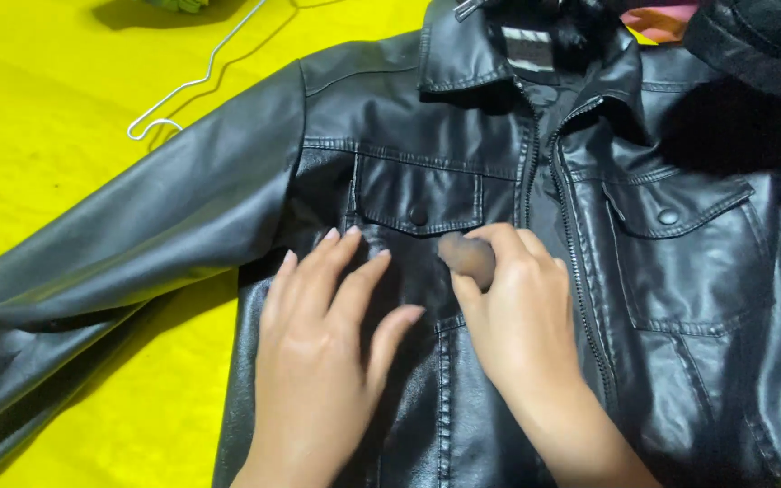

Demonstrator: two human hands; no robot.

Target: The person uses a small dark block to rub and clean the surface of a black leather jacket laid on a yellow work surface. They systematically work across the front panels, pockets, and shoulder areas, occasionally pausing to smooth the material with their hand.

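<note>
A black leather jacket (698, 298) lies front up on a yellow cloth (65, 136), its zip closed and one sleeve stretched to the left. My left hand (323, 352) rests flat on the jacket's chest, fingers spread, just below the buttoned chest pocket (418, 194). My right hand (517, 307) is beside it, fingers closed on a small brownish pad (465, 256) that is blurred and pressed against the leather under the pocket.
A white wire hanger (193, 79) lies on the yellow cloth at the upper left. A dark garment (752, 36) sits at the top right corner, over the jacket's shoulder. A green object (178, 4) is partly visible at the top edge.
</note>
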